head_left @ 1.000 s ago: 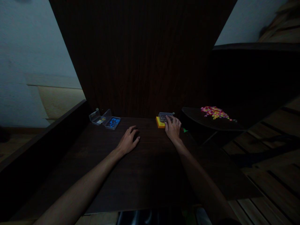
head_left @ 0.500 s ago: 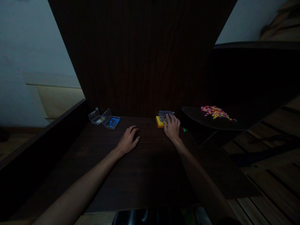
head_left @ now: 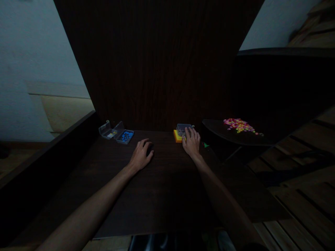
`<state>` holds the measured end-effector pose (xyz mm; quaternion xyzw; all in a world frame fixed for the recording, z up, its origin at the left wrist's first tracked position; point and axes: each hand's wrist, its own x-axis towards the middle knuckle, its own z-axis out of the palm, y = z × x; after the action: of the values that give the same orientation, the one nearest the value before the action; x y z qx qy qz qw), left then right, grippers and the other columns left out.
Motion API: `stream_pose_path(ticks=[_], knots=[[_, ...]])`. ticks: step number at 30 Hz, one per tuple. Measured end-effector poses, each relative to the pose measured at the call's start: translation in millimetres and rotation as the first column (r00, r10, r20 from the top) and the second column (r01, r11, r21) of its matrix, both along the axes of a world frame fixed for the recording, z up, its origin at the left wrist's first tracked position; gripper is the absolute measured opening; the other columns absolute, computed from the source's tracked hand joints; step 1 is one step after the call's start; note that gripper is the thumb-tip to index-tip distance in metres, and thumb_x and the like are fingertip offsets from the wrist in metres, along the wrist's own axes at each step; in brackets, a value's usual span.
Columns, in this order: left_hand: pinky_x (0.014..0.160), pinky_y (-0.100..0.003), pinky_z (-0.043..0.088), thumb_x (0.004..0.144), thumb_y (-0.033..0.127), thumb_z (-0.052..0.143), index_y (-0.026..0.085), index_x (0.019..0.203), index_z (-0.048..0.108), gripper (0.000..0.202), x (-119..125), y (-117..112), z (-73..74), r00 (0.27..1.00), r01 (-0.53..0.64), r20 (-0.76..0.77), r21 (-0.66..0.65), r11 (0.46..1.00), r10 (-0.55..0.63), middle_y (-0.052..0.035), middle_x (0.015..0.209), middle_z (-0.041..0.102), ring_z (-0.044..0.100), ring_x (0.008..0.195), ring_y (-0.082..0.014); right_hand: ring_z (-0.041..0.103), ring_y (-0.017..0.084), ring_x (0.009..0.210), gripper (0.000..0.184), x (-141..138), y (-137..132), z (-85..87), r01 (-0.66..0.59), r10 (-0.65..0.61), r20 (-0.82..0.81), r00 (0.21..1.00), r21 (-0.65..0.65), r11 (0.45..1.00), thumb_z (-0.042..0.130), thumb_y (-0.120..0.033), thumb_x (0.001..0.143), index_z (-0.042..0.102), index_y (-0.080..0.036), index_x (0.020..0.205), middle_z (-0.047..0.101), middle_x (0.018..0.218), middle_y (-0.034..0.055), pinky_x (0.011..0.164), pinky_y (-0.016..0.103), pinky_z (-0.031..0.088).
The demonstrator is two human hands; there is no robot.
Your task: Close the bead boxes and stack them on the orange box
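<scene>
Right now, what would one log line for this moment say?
left hand: over dark wooden desktop | right hand: at clear rectangular plastic box and yellow rectangular object | small blue pieces: in open clear plastic case

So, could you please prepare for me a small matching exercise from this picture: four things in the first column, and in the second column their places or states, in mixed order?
Column 1
1. Left hand
2. Right hand
3. Box with blue pieces
4. Multicoloured pile

Column 2
A. Heaped on the curved shelf
B. Fingers at the clear box, beside the yellow box
C. Resting on the desk, touching no box
D. Lid raised, farther left than both hands

Right pairs: 1-C, 2-B, 3-D, 4-A
</scene>
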<state>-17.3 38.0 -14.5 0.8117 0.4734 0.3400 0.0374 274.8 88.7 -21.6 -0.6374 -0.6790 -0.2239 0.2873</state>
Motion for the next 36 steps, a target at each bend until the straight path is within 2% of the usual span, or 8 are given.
stream_pose_path(ticks=[8, 15, 19, 25, 31, 36], knots=[[0.104, -0.047, 0.045, 0.088, 0.028, 0.054, 0.016, 0.115, 0.057, 0.03, -7.6, 4.3, 2.7, 0.994, -0.093, -0.052, 0.021, 0.995, 0.094, -0.0144, 0.131, 0.05, 0.047, 0.121, -0.0313, 0.033, 0.03, 0.136, 0.052, -1.8, -2.0, 1.6, 0.006, -0.006, 0.005, 1.0, 0.005, 1.0, 0.039, -0.028, 0.093, 0.046, -0.012, 0.142, 0.045, 0.145, 0.0162, 0.112, 0.049, 0.024], [0.104, -0.049, 0.042, 0.085, 0.029, 0.054, 0.012, 0.117, 0.059, 0.036, -15.6, 9.7, 6.8, 0.937, -0.32, -0.129, 0.058, 0.946, 0.325, -0.0176, 0.134, 0.051, 0.046, 0.123, -0.0351, 0.032, 0.029, 0.137, 0.053, -1.2, -3.2, 2.3, 0.005, -0.005, 0.022, 1.0, -0.001, 1.0, 0.039, -0.029, 0.093, 0.044, -0.011, 0.143, 0.044, 0.146, 0.0168, 0.112, 0.048, 0.025], [0.106, -0.051, 0.038, 0.084, 0.031, 0.054, 0.01, 0.122, 0.057, 0.043, -15.1, 8.4, 8.5, 0.894, -0.419, -0.163, 0.029, 0.908, 0.418, -0.0198, 0.139, 0.048, 0.041, 0.129, -0.0372, 0.031, 0.029, 0.137, 0.054, -1.4, -3.6, 2.5, 0.013, -0.013, 0.039, 0.999, 0.001, 1.0, 0.038, -0.028, 0.092, 0.042, -0.011, 0.144, 0.043, 0.147, 0.0165, 0.113, 0.049, 0.025], [0.11, -0.061, 0.027, 0.087, 0.037, 0.051, 0.011, 0.126, 0.056, 0.047, -11.9, 4.8, 12.3, 0.855, -0.487, -0.217, -0.026, 0.873, 0.471, -0.0193, 0.145, 0.044, 0.042, 0.13, -0.0396, 0.031, 0.029, 0.138, 0.055, -1.2, -3.4, 1.7, 0.006, -0.006, 0.04, 0.999, 0.004, 1.0, 0.039, -0.029, 0.093, 0.041, -0.012, 0.145, 0.042, 0.147, 0.0165, 0.112, 0.049, 0.026], [0.109, -0.057, 0.031, 0.086, 0.038, 0.052, 0.011, 0.125, 0.057, 0.048, -12.9, 6.1, 12.0, 0.854, -0.493, -0.226, -0.06, 0.868, 0.469, -0.0186, 0.146, 0.043, 0.045, 0.126, -0.0394, 0.032, 0.03, 0.137, 0.054, -1.5, -3.6, 1.9, 0.004, -0.004, 0.039, 0.999, 0.003, 1.0, 0.04, -0.029, 0.092, 0.044, -0.014, 0.143, 0.043, 0.147, 0.0158, 0.112, 0.05, 0.027], [0.104, -0.057, 0.037, 0.084, 0.038, 0.054, 0.012, 0.12, 0.059, 0.044, -15.3, 8.0, 7.9, 0.859, -0.492, -0.166, -0.01, 0.871, 0.483, -0.0206, 0.146, 0.042, 0.044, 0.126, -0.0418, 0.029, 0.029, 0.139, 0.055, -1.1, -3.6, 2.0, -0.002, 0.002, 0.028, 1.0, -0.014, 1.0, 0.041, -0.028, 0.091, 0.042, -0.014, 0.144, 0.041, 0.148, 0.0162, 0.113, 0.05, 0.025]])
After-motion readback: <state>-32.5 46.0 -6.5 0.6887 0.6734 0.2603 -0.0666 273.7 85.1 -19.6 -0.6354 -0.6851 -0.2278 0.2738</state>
